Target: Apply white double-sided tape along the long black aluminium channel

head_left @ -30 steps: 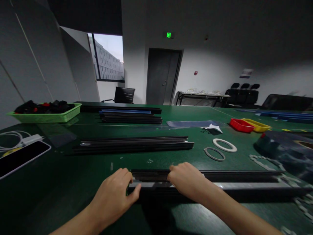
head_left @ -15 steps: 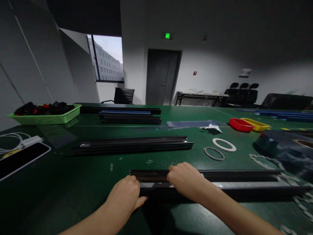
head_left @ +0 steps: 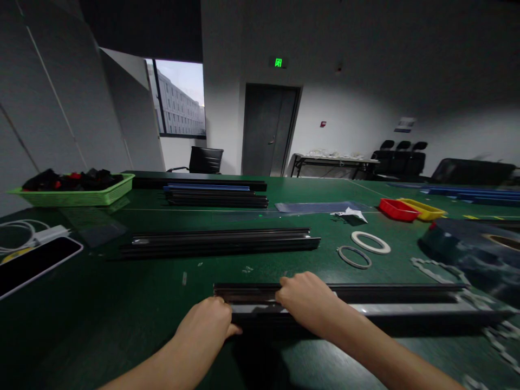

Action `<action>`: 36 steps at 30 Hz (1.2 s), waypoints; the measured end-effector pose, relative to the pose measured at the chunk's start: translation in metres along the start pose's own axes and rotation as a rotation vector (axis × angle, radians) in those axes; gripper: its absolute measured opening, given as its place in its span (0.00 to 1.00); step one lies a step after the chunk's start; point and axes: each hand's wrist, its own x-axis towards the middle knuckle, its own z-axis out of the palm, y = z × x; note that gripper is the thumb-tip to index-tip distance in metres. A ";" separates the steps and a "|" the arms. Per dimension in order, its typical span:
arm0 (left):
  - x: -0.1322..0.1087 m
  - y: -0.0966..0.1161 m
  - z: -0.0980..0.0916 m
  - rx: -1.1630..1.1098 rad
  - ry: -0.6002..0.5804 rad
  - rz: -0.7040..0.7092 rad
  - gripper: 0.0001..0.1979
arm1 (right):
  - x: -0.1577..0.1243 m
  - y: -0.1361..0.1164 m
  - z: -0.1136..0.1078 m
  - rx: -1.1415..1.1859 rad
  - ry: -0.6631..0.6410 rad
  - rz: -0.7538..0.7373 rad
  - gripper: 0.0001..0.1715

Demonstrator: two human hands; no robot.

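A long black rail with a pale inner strip [head_left: 406,307] lies across the green table near its front. My left hand [head_left: 207,319] is closed round the rail's left end, with the thumb on the near side. Further right, my right hand [head_left: 303,298] has its fingers curled over the same rail; its fingertips are partly hidden. Beyond both hands, a second set of black rails [head_left: 223,242] rests parallel to the first. Small clear scraps [head_left: 247,269] lie between the two.
To the right are a white ring [head_left: 371,242], a grey ring [head_left: 354,257], a red tray [head_left: 398,209], a yellow tray [head_left: 424,209] and a large dark roll [head_left: 467,254]. At left sit a phone [head_left: 38,265] and a green basket [head_left: 81,196]. More rails [head_left: 217,197] lie behind.
My left hand has shifted slightly down along the rail's left end. My right hand is nearly unchanged. The view has moved very slightly.
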 end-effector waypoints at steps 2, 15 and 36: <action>-0.002 -0.005 0.000 -0.015 -0.003 -0.023 0.11 | -0.001 -0.003 -0.003 -0.003 0.012 -0.001 0.11; -0.018 -0.020 -0.015 -0.008 -0.023 -0.035 0.10 | 0.000 -0.008 -0.002 0.019 -0.097 0.162 0.12; -0.012 -0.017 -0.012 0.149 -0.035 -0.006 0.16 | 0.000 -0.004 0.004 0.041 -0.112 0.167 0.13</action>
